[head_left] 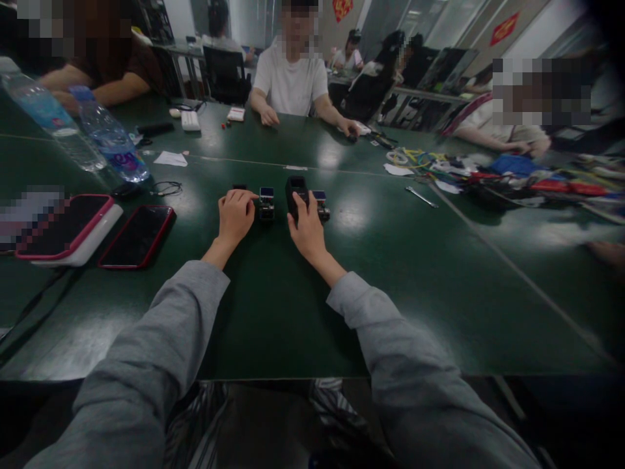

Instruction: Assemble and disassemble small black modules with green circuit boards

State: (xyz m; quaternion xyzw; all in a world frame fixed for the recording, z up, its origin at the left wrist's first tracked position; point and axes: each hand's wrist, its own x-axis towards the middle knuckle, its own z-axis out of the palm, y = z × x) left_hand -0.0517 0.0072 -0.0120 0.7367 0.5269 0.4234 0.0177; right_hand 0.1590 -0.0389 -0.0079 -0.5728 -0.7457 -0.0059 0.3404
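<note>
My left hand [237,213] is closed, its fingers bent down over a small dark block [239,187] that shows only at its far edge. Just right of that hand stands a small black-and-silver device [266,203], apart from my right hand. My right hand [307,228] has its thumb and fingers around the near end of a black rectangular holder [295,184] with a hollow top. Beside its fingers on the right sits a second small device [322,205], partly covered; whether the fingers touch it I cannot tell.
On the green table [283,312] lie a red-edged phone [138,236], a pink-framed tablet-like device [68,225] and a wrench [421,197]. Two water bottles [110,133] appear at left. Tangled cables [488,172] cover the right side. A person in white [291,75] sits opposite.
</note>
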